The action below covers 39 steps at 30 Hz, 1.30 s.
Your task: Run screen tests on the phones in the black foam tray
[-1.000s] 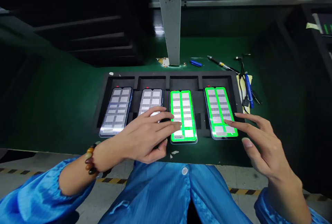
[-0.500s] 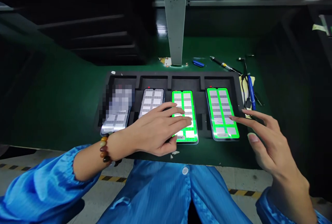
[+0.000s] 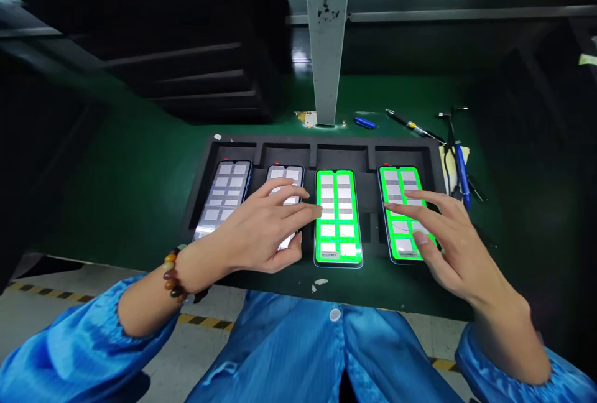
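Observation:
Several smartphones lie face up in a row in a black foam tray. Fingers apart and holding nothing, my left hand is over the second smartphone and covers much of it. Its longest fingertip reaches the left edge of the third smartphone, whose screen shows a bright green grid. Above the rightmost smartphone, also green-gridded, my right hand is spread, with one fingertip at the screen's left edge. The leftmost smartphone shows grey and white blocks; my left wrist hides its lower corner.
Beyond the tray a grey metal post rises from the green bench. Stacked black trays stand at the back left. A blue cap, a pen, a blue pen and black cables lie behind and right.
My left hand has slid left, off the third smartphone's screen. On the rightmost smartphone, my right hand has moved left across the screen. The view has shifted slightly.

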Tool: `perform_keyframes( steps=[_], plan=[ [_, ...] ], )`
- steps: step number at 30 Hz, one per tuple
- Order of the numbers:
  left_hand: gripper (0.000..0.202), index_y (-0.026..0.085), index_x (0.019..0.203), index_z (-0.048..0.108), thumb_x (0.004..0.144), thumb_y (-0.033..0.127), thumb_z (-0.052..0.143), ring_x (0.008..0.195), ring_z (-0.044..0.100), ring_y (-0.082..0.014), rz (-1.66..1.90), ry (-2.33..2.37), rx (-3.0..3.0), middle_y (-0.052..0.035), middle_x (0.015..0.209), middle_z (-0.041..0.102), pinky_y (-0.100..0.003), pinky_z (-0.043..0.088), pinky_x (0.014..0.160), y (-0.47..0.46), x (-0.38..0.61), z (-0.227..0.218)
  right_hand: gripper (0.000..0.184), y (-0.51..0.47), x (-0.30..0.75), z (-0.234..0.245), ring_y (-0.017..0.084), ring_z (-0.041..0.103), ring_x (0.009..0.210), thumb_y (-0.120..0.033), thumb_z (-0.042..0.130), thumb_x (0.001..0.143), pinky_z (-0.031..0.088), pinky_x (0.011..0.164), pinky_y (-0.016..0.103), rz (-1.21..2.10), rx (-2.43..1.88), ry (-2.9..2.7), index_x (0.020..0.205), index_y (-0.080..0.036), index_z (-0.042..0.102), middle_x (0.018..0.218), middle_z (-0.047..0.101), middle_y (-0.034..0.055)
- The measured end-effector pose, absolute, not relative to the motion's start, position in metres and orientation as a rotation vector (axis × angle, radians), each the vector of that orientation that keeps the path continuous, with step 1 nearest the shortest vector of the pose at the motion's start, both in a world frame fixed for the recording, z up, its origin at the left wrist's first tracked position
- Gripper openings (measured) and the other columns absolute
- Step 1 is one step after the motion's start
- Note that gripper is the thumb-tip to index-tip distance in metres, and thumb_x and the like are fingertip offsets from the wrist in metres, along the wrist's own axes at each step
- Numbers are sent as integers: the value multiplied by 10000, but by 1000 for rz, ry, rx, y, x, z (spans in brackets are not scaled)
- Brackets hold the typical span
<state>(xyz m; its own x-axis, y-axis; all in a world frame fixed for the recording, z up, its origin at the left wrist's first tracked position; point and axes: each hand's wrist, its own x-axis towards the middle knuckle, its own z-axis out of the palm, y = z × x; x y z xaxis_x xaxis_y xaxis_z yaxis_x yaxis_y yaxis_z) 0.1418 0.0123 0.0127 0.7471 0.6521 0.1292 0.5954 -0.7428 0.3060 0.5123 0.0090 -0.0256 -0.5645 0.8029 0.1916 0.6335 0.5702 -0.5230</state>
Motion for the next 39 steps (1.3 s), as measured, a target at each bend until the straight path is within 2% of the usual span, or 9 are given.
perform_keyframes(
  steps=[6, 12, 18, 29, 39],
  plan=[
    [414, 178, 1317, 718, 947, 216, 536, 1241, 691, -332, 313, 779, 2737, -88, 1226, 829, -541, 469, 1201, 30, 175, 7, 428, -2, 548, -27, 367, 546, 1476, -359, 414, 1145, 432, 1145, 567, 508, -1331, -2311, 1499, -291, 644, 1462, 682, 107],
    [417, 142, 1328, 710, 964, 234, 528, 1228, 687, -343, 311, 768, 2764, -105, 1184, 827, -554, 466, 1198, 33, 176, 8, 423, 5, 536, -27, 355, 560, 1465, -351, 440, 1141, 440, 1143, 564, 515, -1286, -2333, 1515, -284, 625, 1457, 696, 111],
    [477, 159, 1369, 695, 925, 221, 531, 1202, 696, -336, 313, 952, 2758, -104, 1154, 825, -579, 451, 1204, 27, 139, 13, 451, 26, 511, -27, 357, 561, 1480, -351, 447, 1141, 446, 1128, 565, 567, -1149, -2405, 1565, -299, 593, 1436, 717, 110],
    [445, 134, 1359, 697, 957, 255, 548, 1273, 673, -351, 240, 749, 2797, -113, 1210, 821, -565, 439, 1235, 50, 190, 5, 451, 13, 554, -25, 366, 569, 1465, -422, 395, 1157, 436, 1148, 606, 508, -1416, -2293, 1487, -269, 662, 1485, 682, 138],
    [512, 155, 1424, 673, 937, 266, 560, 1284, 685, -358, 241, 1066, 2744, -148, 1243, 795, -603, 431, 1236, 43, 136, 5, 439, 54, 504, -24, 349, 578, 1475, -411, 410, 1153, 455, 1169, 600, 612, -1213, -2390, 1461, -240, 673, 1434, 724, 142]
  ],
)
